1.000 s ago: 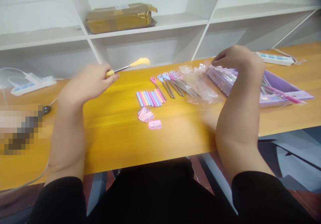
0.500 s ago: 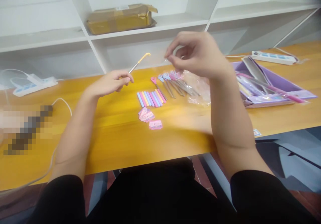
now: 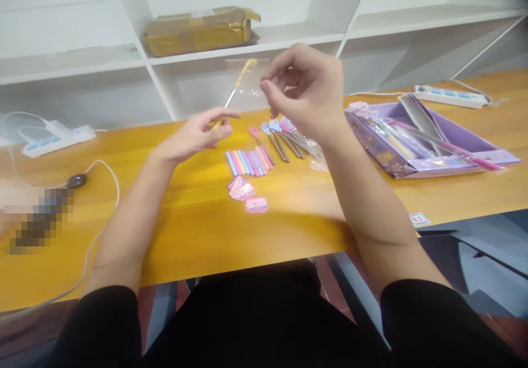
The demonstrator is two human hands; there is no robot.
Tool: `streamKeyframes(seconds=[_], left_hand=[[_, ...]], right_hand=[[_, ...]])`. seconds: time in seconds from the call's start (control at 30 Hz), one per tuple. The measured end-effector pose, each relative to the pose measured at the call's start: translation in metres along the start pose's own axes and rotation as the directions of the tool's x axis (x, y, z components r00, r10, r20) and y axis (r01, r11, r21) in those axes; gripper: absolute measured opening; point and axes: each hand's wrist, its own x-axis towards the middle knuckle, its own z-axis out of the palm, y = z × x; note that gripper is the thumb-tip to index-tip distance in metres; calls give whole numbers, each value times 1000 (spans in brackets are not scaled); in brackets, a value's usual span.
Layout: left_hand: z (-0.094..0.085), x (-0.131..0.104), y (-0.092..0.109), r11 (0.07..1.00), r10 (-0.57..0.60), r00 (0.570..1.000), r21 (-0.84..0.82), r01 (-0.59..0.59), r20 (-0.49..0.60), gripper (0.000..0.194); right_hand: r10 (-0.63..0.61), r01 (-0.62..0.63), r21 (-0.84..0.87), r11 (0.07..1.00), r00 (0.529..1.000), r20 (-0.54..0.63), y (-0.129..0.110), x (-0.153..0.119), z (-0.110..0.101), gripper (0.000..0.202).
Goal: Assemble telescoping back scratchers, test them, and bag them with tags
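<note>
My left hand [image 3: 202,135] is closed on a thin metal stick with a yellow, curved, claw-like end [image 3: 246,72], raised above the table. To its right, my right hand [image 3: 303,90] pinches the edge of a clear plastic bag [image 3: 251,88]. The yellow end overlaps the bag in view; whether it is inside is unclear. Below lie a row of pastel sticks [image 3: 248,161], pink cards in a fanned pile [image 3: 241,188] and a small stack [image 3: 257,205]. Several metal sticks with pink and blue hand-shaped ends [image 3: 277,137] lie beyond, partly under clear plastic.
A purple box [image 3: 462,128] with packaged items stands at the right on the wooden table [image 3: 198,230]. Power strips [image 3: 451,96] lie at both sides. A cable with a black puck [image 3: 76,181] runs at left. A taped carton [image 3: 200,31] sits on the white shelf.
My left hand has moved right and up with the stick. My right hand has shifted slightly left, and the clear bag now shows between both hands.
</note>
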Motion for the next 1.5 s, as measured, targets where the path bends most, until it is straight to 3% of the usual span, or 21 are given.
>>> streamKeyframes(seconds=[0.1, 0.23, 0.33, 0.4, 0.47, 0.57, 0.73, 0.87, 1.03, 1.17, 1.27, 1.37, 1.43, 1.5], left_hand=[[28, 6, -5, 994, 105, 993, -38, -103, 56, 52], [54, 14, -12, 951, 49, 999, -305, -42, 17, 45], [54, 16, -9, 874, -7, 1000, -487, -6, -24, 39], [50, 16, -5, 819, -32, 997, -574, -11, -65, 37], [49, 16, -1, 779, -38, 997, -628, -13, -67, 43], [55, 15, 1, 756, -24, 1000, -654, 12, -10, 60], [66, 12, 1, 776, 0, 999, -631, 30, 47, 84], [64, 9, 1, 803, -1, 987, -588, 96, 160, 79], [61, 8, 2, 773, 12, 978, -623, 123, 208, 71], [61, 8, -1, 783, 14, 960, -600, 163, 279, 62], [53, 8, -8, 839, -38, 962, -515, 178, 270, 52], [37, 8, -13, 880, -95, 963, -431, 198, 251, 52], [23, 7, -11, 892, -114, 974, -411, 187, 196, 55], [8, 6, -4, 892, -114, 991, -432, 134, 71, 58]], right_hand=[[6, -6, 41, 999, 1000, -14, -9, -4, 9, 35], [100, -111, 82, 990, 987, 124, -13, -6, 4, 47], [224, -234, 26, 972, 955, 194, -1, -3, -9, 59], [313, -323, -17, 946, 901, 301, 12, -2, -13, 62], [365, -394, -8, 919, 843, 395, 25, -2, -7, 59], [378, -465, 118, 877, 820, 430, 39, -6, 16, 62], [411, -486, 382, 786, 873, 263, 57, -10, 50, 68], [448, -455, 519, 723, 882, 150, 64, -8, 56, 71], [495, -422, 638, 644, 866, 72, 54, -5, 54, 69], [506, -446, 488, 750, 863, 10, 46, 1, 43, 64], [415, -403, 261, 877, 910, 10, 46, 7, 27, 71], [319, -312, 161, 936, 948, -17, 46, 10, 6, 78], [310, -297, 160, 942, 948, -69, 42, 11, -8, 81], [318, -291, 208, 934, 942, -110, 35, 12, -17, 75]])
